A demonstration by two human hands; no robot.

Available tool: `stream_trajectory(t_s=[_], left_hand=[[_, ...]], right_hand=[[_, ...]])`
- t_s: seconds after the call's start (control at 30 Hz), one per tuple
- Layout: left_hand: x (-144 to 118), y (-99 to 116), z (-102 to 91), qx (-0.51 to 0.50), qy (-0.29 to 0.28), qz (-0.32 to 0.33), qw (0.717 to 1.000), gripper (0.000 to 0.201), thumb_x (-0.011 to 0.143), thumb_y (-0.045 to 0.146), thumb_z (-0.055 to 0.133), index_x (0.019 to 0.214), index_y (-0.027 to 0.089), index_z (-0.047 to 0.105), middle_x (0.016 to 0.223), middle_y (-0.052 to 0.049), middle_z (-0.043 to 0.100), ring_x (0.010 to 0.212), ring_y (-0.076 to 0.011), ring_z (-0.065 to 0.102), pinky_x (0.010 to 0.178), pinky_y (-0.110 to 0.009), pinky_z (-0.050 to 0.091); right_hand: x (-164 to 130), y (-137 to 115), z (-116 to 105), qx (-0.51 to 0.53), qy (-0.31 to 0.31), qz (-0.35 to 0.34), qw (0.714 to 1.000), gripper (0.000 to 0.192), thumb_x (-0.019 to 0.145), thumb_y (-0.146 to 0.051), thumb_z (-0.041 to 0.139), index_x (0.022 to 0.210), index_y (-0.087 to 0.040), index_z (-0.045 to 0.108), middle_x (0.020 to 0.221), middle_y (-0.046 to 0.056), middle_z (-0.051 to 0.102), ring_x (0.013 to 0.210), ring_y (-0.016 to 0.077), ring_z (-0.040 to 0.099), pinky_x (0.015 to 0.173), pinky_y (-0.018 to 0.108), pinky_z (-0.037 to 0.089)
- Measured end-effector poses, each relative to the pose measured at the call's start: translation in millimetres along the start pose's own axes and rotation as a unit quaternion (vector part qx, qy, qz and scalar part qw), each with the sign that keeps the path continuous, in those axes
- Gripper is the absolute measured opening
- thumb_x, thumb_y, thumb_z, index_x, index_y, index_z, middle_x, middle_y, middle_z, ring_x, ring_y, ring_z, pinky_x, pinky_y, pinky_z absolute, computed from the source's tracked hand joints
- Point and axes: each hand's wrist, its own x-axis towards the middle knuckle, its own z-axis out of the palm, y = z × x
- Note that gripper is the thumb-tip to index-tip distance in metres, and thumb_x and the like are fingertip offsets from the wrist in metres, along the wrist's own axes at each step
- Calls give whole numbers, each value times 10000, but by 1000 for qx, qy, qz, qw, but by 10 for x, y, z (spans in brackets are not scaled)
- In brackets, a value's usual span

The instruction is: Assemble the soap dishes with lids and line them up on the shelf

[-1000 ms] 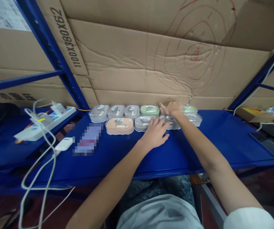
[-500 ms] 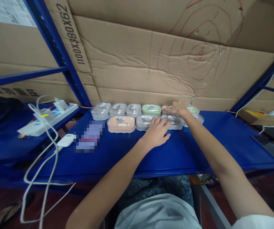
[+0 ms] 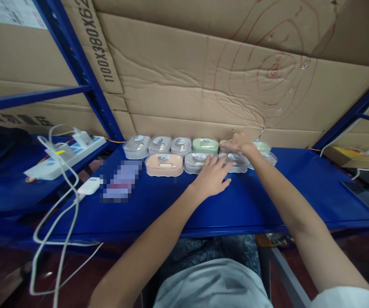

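Small lidded plastic boxes stand in two rows at the back of a blue shelf: grey ones, a green one and a peach one. My left hand lies flat on the shelf, its fingertips touching the grey boxes in the front row. My right hand reaches further back and rests on a box in the back row, mostly hiding it. Another pale green box peeks out just right of that hand. Neither hand lifts anything.
A cardboard sheet forms the back wall. A white power strip with plugs and white cables lies at the left, next to a small white charger. A dark phone and a cardboard box are at the right.
Both hands stay on the boxes with almost no movement. The view has shifted slightly, so everything sits a little to the right in the frame.
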Motion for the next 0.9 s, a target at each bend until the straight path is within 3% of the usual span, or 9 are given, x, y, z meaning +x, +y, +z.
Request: stream_trajectory(t_s=[0.33, 0.57, 0.9], left_hand=[[-1, -13, 16, -13, 11, 4, 1000, 542, 1037, 355, 636, 1545, 188, 547, 1659, -175, 514, 1543, -421, 448, 1322, -649, 274], [3, -18, 22, -4, 6, 7, 1000, 566, 1046, 367, 622, 1570, 173, 531, 1665, -184, 508, 1539, -423, 450, 1317, -641, 284], [4, -20, 25, -13, 10, 4, 1000, 549, 1037, 361, 626, 1552, 193, 540, 1674, -180, 504, 1557, -423, 441, 1326, -650, 273]], right_hand=[[7, 45, -41, -8, -17, -7, 1000, 720, 1001, -696, 598, 1346, -81, 746, 1240, 272, 765, 1245, 405, 703, 1028, 469, 552], [43, 65, -67, -17, -24, -16, 999, 855, 971, -805, 550, 1357, -67, 745, 1379, 280, 721, 1302, 406, 686, 1058, 476, 560], [210, 70, 26, -15, -18, -32, 999, 847, 957, -759, 610, 1420, -61, 734, 1403, 316, 697, 1336, 446, 670, 1065, 509, 547]])
